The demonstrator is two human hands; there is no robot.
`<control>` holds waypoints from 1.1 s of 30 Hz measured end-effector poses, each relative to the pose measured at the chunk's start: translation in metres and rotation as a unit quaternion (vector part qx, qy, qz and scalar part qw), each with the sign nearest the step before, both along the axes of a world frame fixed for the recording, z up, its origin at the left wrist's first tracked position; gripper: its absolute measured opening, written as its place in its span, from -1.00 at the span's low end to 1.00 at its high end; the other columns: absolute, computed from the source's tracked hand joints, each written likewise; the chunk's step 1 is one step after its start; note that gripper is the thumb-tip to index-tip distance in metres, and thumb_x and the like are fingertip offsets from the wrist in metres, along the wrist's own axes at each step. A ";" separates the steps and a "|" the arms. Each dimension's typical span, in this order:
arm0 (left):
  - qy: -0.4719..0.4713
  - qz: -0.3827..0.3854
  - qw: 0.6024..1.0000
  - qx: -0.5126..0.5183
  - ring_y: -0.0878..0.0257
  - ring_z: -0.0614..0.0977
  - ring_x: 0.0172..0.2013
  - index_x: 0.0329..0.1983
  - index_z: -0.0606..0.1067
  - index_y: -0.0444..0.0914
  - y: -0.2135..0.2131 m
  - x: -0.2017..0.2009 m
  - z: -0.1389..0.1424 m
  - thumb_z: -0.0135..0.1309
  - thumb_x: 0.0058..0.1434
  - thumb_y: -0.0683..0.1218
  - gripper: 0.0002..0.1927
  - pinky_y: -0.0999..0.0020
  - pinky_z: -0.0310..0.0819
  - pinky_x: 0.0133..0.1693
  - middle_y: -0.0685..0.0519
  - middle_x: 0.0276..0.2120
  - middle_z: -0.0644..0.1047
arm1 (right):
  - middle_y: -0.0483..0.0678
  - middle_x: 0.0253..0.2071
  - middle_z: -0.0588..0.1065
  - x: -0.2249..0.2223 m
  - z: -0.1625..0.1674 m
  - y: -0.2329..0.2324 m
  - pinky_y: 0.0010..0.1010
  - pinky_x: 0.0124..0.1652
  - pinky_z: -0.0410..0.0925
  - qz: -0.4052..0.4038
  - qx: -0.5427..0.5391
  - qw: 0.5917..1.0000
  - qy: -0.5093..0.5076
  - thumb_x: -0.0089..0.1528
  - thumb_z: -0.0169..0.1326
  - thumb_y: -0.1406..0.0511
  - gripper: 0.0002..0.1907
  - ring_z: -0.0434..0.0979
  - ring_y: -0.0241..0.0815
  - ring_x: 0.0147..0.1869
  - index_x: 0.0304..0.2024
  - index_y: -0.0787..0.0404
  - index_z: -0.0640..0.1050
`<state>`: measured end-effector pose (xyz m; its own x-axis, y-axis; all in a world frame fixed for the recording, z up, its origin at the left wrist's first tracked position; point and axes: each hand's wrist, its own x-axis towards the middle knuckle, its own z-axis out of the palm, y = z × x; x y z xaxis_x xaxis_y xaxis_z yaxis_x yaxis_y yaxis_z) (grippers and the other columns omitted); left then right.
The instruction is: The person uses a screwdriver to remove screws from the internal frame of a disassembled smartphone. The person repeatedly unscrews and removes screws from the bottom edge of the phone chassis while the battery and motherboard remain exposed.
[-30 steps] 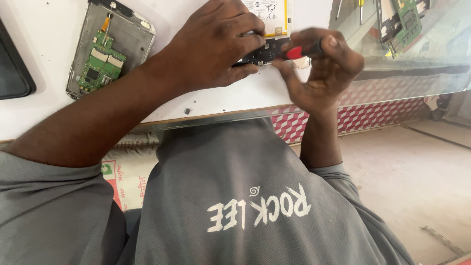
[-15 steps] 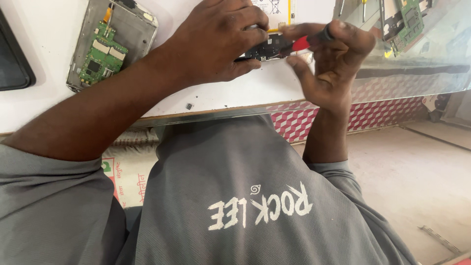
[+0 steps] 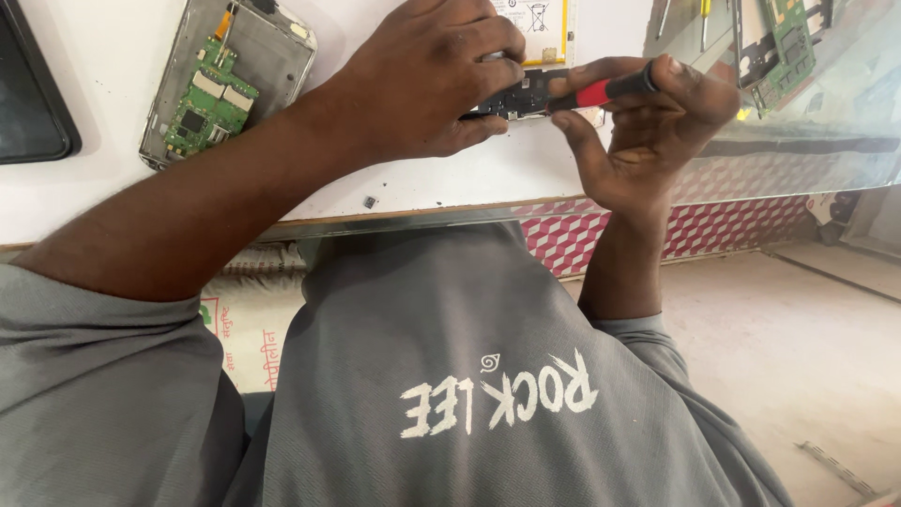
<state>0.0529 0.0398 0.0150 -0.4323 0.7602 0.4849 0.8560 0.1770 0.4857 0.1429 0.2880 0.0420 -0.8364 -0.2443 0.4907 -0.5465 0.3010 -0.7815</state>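
Left hand (image 3: pixel 427 80) curled palm-down, forearm stretched out; right hand (image 3: pixel 648 127) raised (fingers pinched, palm facing inward).

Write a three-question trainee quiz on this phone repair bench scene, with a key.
1. True or false: the right hand holds a red-and-black handled screwdriver.
2. Which item lies at the far left of the white table?
A. an opened silver phone frame with a green circuit board
B. a blue plastic cup
C. a roll of tape
3. Fill in: the left hand presses down on a small ____ component at the table's edge.

Key: 1 true; 2 A; 3 black.
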 end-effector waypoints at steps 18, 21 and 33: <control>-0.004 -0.009 1.000 0.014 0.11 0.49 0.11 -0.09 0.59 -0.25 -0.001 0.000 -0.003 0.39 0.18 0.05 -0.62 0.12 0.37 0.07 0.07 0.09 0.52 | 0.21 0.14 0.44 0.003 0.003 -0.016 -0.34 0.05 0.63 -0.023 0.040 0.999 0.013 0.29 0.22 0.67 0.01 0.64 0.03 0.08 0.45 -0.18 -0.04; 0.015 -0.012 1.000 0.019 0.12 0.48 0.12 -0.12 0.59 -0.23 -0.002 -0.001 -0.004 0.38 0.22 0.05 -0.67 0.12 0.35 0.12 0.09 0.06 0.51 | 0.27 0.10 0.39 0.004 0.003 -0.018 -0.33 0.03 0.59 -0.025 0.052 0.998 0.031 0.20 0.28 0.64 0.08 0.60 0.04 0.09 0.44 -0.14 -0.08; 0.032 0.000 0.999 0.012 0.14 0.46 0.12 -0.13 0.62 -0.21 0.000 -0.001 -0.006 0.35 0.23 0.07 -0.69 0.14 0.33 0.13 0.11 0.05 0.51 | 0.19 0.17 0.45 0.004 -0.007 -0.009 -0.35 0.03 0.66 -0.039 0.006 0.999 -0.008 0.32 0.25 0.68 0.07 0.67 -0.01 0.05 0.49 -0.22 -0.07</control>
<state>0.0516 0.0396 0.0088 -0.3997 0.7479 0.5301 0.8856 0.1659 0.4338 0.1464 0.2794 0.0347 -0.8605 -0.1842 0.4749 -0.5089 0.3521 -0.7855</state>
